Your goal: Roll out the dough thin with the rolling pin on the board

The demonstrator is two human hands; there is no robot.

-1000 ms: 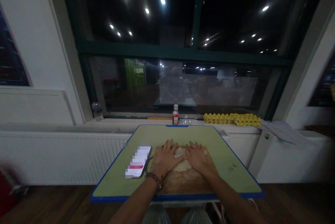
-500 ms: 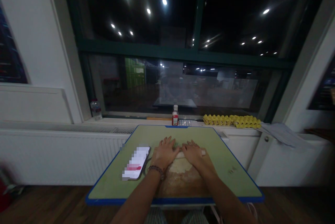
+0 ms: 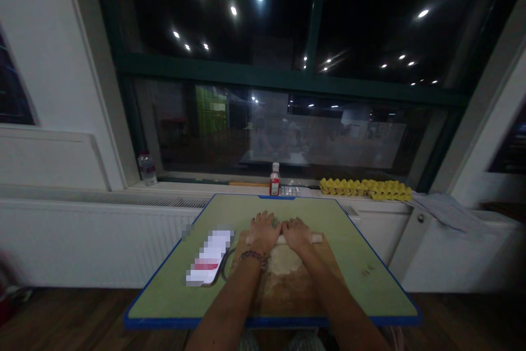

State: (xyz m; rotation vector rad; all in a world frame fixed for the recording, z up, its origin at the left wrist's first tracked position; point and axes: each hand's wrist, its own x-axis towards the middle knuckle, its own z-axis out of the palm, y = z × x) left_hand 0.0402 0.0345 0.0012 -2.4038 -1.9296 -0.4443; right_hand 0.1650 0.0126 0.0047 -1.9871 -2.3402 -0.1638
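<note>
Palm down, my left hand (image 3: 265, 229) lies flat on a pale rolling pin (image 3: 316, 238), its fingers spread and stretched forward. My right hand (image 3: 296, 235) rests on the same pin close beside it, fingers extended and not wrapped round. Most of the pin is hidden under both hands; its right end sticks out. A flattened, pale sheet of dough (image 3: 284, 261) lies just on my side of the pin, between my forearms. Under it is a brown wooden board (image 3: 287, 293), dusted with flour-like marks, on a green table (image 3: 370, 291) with blue edging.
Left of the board lies a lit phone (image 3: 209, 260), with a dark loop (image 3: 226, 266) beside it. A small red-labelled bottle (image 3: 275, 180), a clear bottle (image 3: 147, 168) and yellow egg trays (image 3: 365, 189) stand along the window sill. A white radiator (image 3: 90, 247) is behind the table.
My hands have moved slightly forward and closer together on the rolling pin, and more of the dough and board shows. The camera view has shifted a little.
</note>
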